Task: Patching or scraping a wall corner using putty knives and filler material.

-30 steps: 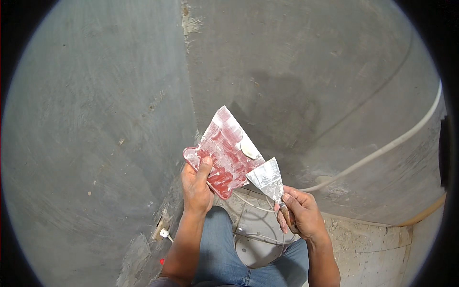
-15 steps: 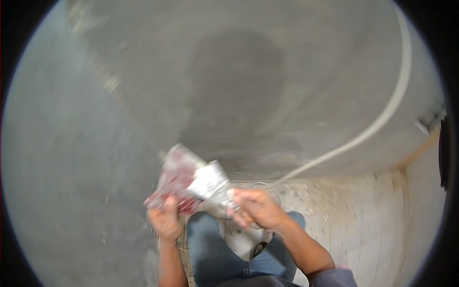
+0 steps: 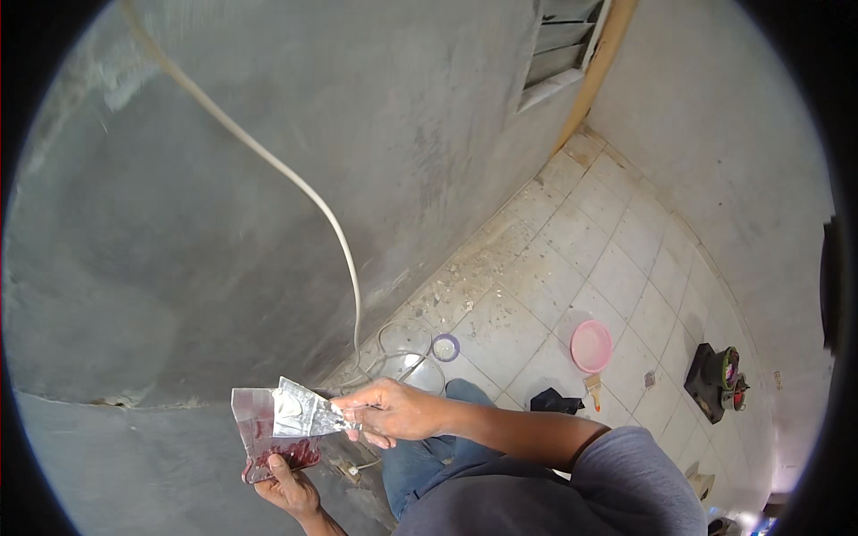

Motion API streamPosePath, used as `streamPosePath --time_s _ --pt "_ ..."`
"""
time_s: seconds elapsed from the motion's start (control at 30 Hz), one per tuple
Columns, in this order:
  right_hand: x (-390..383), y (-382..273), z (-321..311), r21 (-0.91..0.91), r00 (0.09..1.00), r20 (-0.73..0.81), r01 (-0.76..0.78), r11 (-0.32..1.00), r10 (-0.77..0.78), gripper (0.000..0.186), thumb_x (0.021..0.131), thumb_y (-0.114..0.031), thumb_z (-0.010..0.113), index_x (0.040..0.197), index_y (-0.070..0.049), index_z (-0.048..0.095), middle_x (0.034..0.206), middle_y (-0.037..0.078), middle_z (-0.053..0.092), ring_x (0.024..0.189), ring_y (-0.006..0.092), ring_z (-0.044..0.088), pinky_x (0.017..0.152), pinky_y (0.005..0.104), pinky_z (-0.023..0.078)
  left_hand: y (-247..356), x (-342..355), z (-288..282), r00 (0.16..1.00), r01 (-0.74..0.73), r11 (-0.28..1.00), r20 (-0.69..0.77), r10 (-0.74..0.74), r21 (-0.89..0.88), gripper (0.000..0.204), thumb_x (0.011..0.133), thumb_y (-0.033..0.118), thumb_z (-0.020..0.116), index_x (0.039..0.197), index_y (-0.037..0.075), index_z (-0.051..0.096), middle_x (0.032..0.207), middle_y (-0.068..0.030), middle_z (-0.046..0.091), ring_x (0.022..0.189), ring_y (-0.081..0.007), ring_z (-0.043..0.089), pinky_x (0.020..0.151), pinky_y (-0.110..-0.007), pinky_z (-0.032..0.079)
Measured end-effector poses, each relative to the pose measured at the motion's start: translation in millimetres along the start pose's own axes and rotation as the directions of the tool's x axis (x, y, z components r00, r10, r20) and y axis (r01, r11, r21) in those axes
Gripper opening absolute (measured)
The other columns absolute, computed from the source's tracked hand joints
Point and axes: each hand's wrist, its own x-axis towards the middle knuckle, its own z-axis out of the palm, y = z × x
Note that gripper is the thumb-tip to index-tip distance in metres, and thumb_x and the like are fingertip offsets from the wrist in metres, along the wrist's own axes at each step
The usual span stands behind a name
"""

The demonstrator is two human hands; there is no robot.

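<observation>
My left hand (image 3: pixel 286 491) grips a red plastic-handled wide scraper board (image 3: pixel 255 420), smeared with whitish filler, at the lower middle-left. My right hand (image 3: pixel 384 415) is closed round the handle of a metal putty knife (image 3: pixel 299 411), whose white-coated blade lies across the face of the red tool. Both tools are held low in front of the grey plastered wall (image 3: pixel 179 286), above my bent legs.
A white cable (image 3: pixel 331 223) runs down the wall to coils on the tiled floor (image 3: pixel 581 223). A purple-rimmed round item (image 3: pixel 445 348), pink basin (image 3: pixel 590 347), brush (image 3: pixel 593 390), black bag (image 3: pixel 552 404) and dark machine (image 3: pixel 710 384) lie there. A louvred window (image 3: pixel 559 49) is top right.
The view has swung to the right, bringing the floor, basin and window into sight. Both hands with their tools now sit lower and further left in view, the putty knife further over the red tool.
</observation>
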Motion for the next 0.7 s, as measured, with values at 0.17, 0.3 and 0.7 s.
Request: streamPosePath --time_s 0.17,0.3,0.7 --pt "-22 -15 20 -0.007 0.996 -0.084 0.025 1.000 -0.026 0.041 0.103 -0.016 0.044 0.139 0.003 0.043 0.086 0.007 0.061 0.056 0.0078 0.052 0.050 0.0232 0.046 21 5 4 0.999 -0.003 1.000 0.036 0.003 0.001 0.025 0.095 0.015 0.059 0.109 -0.004 0.050 0.103 -0.0102 0.059 0.089 -0.0142 0.056 0.076 -0.027 0.047" --pt "-24 -10 29 0.002 0.993 -0.109 0.035 0.999 -0.035 0.041 0.103 -0.017 0.045 0.139 0.000 0.044 0.086 0.007 0.061 0.057 0.0076 0.052 0.050 0.0231 0.045 21 10 1 0.997 -0.018 1.000 0.070 0.017 0.014 0.024 0.096 0.018 0.059 0.109 -0.001 0.051 0.099 -0.0078 0.060 0.083 -0.0126 0.058 0.070 -0.026 0.049" --pt "-21 -10 43 0.068 0.986 -0.167 0.012 0.998 0.000 0.037 0.102 -0.016 0.042 0.136 -0.001 0.048 0.084 0.004 0.060 0.054 0.0059 0.051 0.048 0.0212 0.044 27 22 -6 0.985 0.005 1.000 0.173 -0.008 0.019 0.023 0.097 0.015 0.057 0.111 -0.001 0.049 0.102 -0.0078 0.060 0.088 -0.0128 0.058 0.079 -0.027 0.047"
